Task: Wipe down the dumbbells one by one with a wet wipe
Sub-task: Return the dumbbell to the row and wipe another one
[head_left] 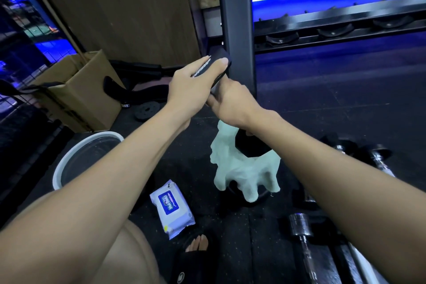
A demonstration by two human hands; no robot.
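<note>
While the dumbbell (215, 69) is clamped at its upper head by the left hand (191, 90), the wet wipe (242, 168), gripped in the right hand (232, 104), is best drawn firmly along the handle.

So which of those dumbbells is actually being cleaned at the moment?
The dumbbell lifted in both hands: the left hand grips its upper end, the right hand holds its handle with the pale wet wipe. The other dumbbells lie on the floor.

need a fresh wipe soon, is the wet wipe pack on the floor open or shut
Cannot tell: the wet wipe pack lies flat, label up, but its flap is too small to read.
</note>
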